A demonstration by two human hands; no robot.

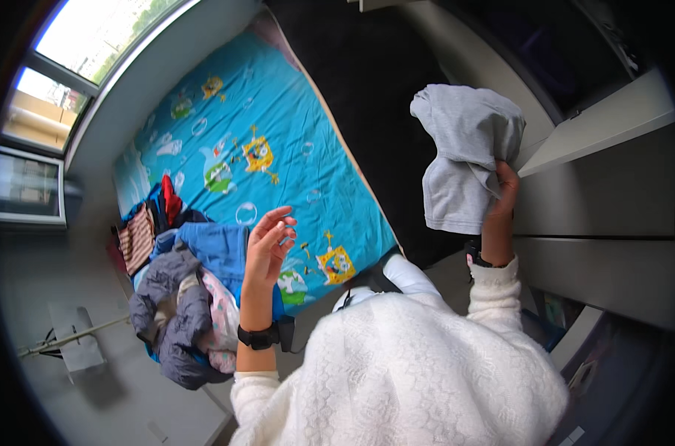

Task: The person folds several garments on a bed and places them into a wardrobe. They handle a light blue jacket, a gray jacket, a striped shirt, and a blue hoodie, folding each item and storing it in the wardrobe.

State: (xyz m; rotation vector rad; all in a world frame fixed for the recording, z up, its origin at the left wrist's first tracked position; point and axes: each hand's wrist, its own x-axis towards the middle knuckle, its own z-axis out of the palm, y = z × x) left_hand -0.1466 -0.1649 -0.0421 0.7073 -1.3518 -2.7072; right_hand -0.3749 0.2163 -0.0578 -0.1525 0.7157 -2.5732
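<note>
My right hand (504, 189) grips a light grey cloth garment (465, 150), which hangs in loose folds at the right, beside the cabinet. My left hand (269, 245) is raised over the near part of the bed, palm up with fingers apart and curled, and holds nothing. Just left of it lies a folded blue garment (217, 245), with a dark grey padded jacket (175, 312) and a pink patterned cloth (223, 318) nearer to me. Behind these are a striped garment (136, 240) and a red one (171, 200).
A turquoise bedsheet with cartoon prints (281, 111) covers the bed, and a black cover (365, 100) lies along its right side. Grey cabinet fronts (599, 206) and an open compartment stand at the right. Windows (92, 50) are at the upper left, over a pale wall.
</note>
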